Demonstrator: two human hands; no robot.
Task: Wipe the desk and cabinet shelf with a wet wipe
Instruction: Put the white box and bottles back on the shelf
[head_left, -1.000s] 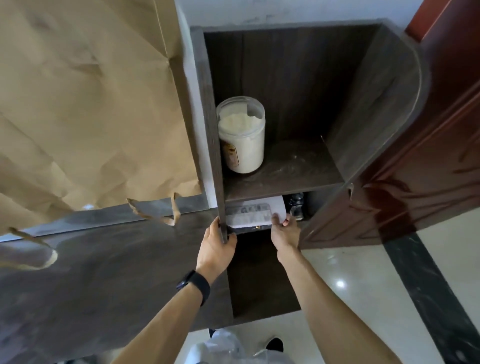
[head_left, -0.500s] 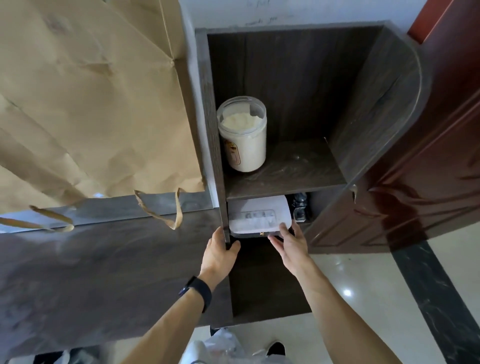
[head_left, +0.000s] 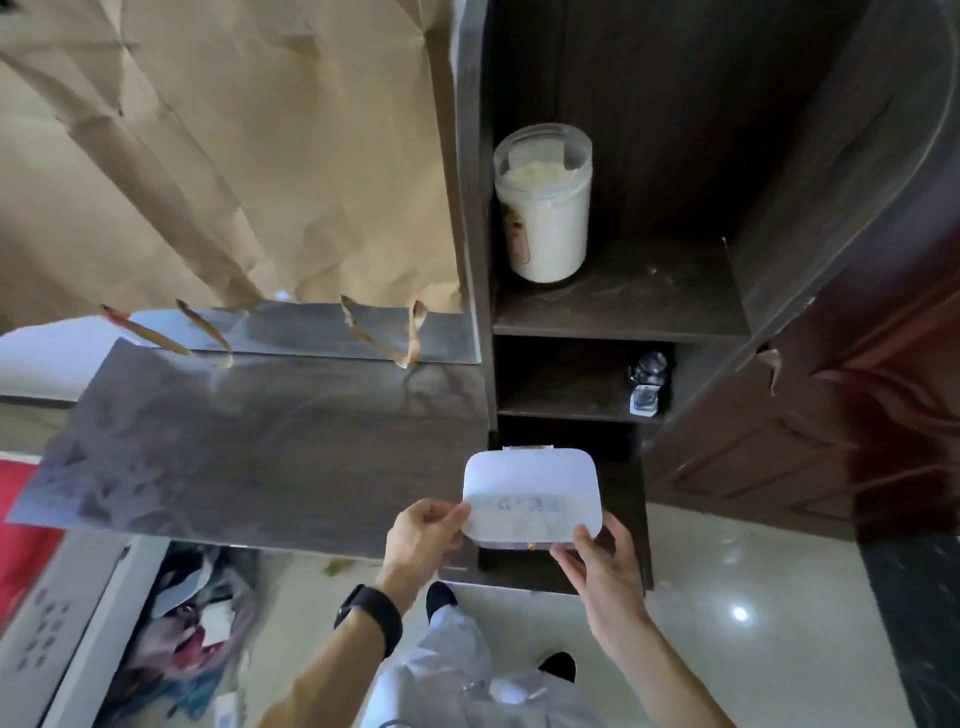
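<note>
Holding a white lidded wipe box (head_left: 532, 493) in both hands, just off the right end of the desk (head_left: 260, 447).
Left hand (head_left: 423, 540) is pinching the box's left edge; right hand (head_left: 597, 564) is gripping its near right corner. Lid is sitting closed, contents hidden. Clear jar (head_left: 543, 208) of white powder is standing on the upper cabinet shelf (head_left: 649, 306); small glass bottle (head_left: 647, 382) on the shelf below.

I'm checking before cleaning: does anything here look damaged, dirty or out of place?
The brown paper above the desk is creased, its lower edge torn into dangling strips. The desk top shows cloudy smears, the shelf beside the jar looks dusty, and the cabinet's right panel has a chipped edge.
</note>
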